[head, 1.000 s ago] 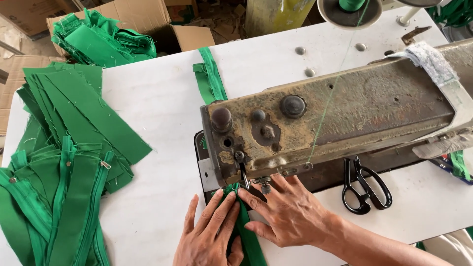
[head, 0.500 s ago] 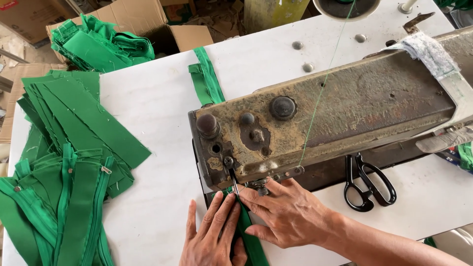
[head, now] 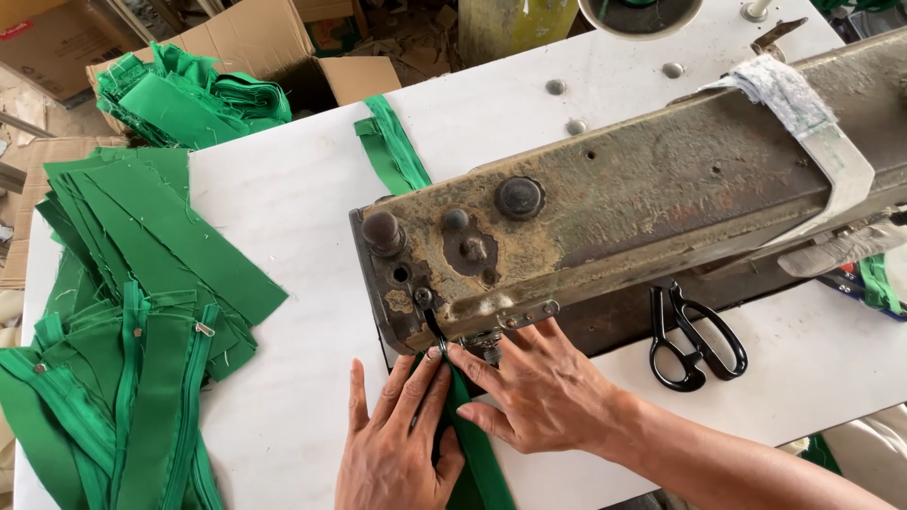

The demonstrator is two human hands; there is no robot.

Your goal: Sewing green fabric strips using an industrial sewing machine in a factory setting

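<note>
Tabletop (head: 293, 236) white, cardboard boxes (head: 283, 38) beyond (fabric-stuffed); left hand (head: 397, 444) and right hand (head: 539, 397), fingers spread, press green strip (head: 477, 453) flat under sewing machine (head: 624, 217).

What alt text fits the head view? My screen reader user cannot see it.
Two bare hands, left hand and right hand, press a green fabric strip flat under an old sewing machine; black scissors lie right, green pieces left.
</note>
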